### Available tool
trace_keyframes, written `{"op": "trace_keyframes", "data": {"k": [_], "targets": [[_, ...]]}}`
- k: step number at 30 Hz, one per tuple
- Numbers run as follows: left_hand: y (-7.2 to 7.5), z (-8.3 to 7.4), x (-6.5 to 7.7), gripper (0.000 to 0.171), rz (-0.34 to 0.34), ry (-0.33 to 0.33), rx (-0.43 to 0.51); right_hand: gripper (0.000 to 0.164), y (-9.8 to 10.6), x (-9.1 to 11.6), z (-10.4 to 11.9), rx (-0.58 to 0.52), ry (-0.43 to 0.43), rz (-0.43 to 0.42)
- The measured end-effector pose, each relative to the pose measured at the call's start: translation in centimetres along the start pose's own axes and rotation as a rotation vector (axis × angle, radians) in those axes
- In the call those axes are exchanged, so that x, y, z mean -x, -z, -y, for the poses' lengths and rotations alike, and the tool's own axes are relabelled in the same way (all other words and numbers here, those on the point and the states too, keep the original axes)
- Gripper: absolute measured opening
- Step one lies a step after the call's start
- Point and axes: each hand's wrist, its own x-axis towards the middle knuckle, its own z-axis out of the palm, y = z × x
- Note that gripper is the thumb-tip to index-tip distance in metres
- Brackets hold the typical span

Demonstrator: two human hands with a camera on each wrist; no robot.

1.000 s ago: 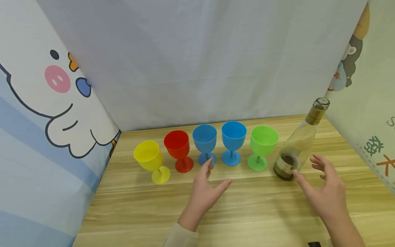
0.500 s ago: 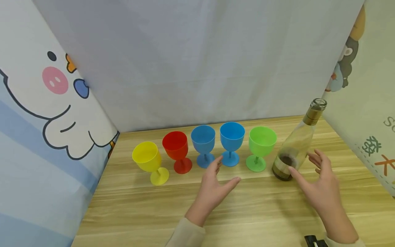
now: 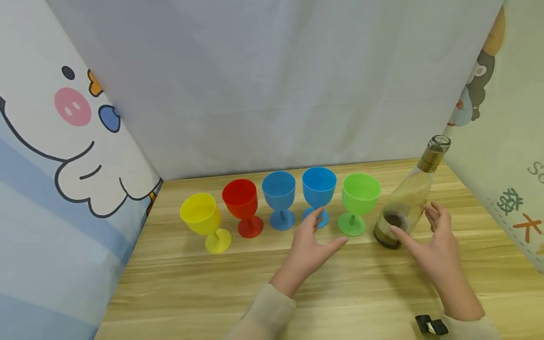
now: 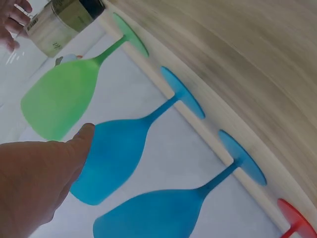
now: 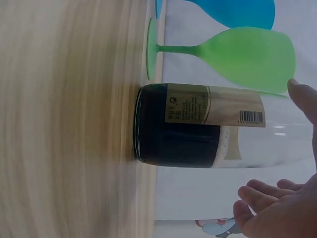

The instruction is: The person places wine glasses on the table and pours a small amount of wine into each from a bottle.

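Note:
My right hand (image 3: 434,252) is beside a clear glass wine bottle (image 3: 410,196), thumb on the near left side and fingers on the right. In the right wrist view, dark liquid (image 5: 181,141) fills its lower part, and a gap shows between the curved fingers (image 5: 260,198) and the glass. My left hand (image 3: 307,248), thumb and fingers spread, is in front of the right-hand blue goblet (image 3: 319,185) and overlaps its foot. Left of the bottle stands a green goblet (image 3: 361,192). Nothing is in either hand.
Further left in the row stand another blue goblet (image 3: 278,190), a red goblet (image 3: 240,198) and a yellow goblet (image 3: 201,215). A white cloth (image 3: 272,94) hangs behind the wooden table (image 3: 191,293). A black clip-like item (image 3: 431,326) is by the right sleeve.
My left hand has moved right, from before the left blue goblet to before the right blue one. My right hand has moved slightly left and closer around the bottle. The goblets and bottle stay put.

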Motion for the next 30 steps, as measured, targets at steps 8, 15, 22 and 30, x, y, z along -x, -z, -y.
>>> {"op": "trace_keyframes", "data": {"k": [8, 15, 22, 30], "targets": [[-0.6, -0.2, -1.0, 0.088, 0.002, 0.018, -0.011, 0.108, -0.4, -1.2, 0.0, -0.034, 0.013, 0.064], [-2.3, -0.2, -1.4, 0.089, 0.025, 0.035, -0.043, 0.111, -0.5, -1.3, -0.3, -0.078, -0.024, 0.087], [-4.0, 0.0, -2.2, 0.091, 0.047, -0.034, -0.039, 0.111, -0.1, -1.8, -0.6, -0.118, -0.078, 0.068], [-4.5, 0.6, -3.1, 0.079, 0.035, -0.062, -0.009, 0.113, -0.3, -2.1, -0.9, -0.127, -0.118, 0.109]]}}
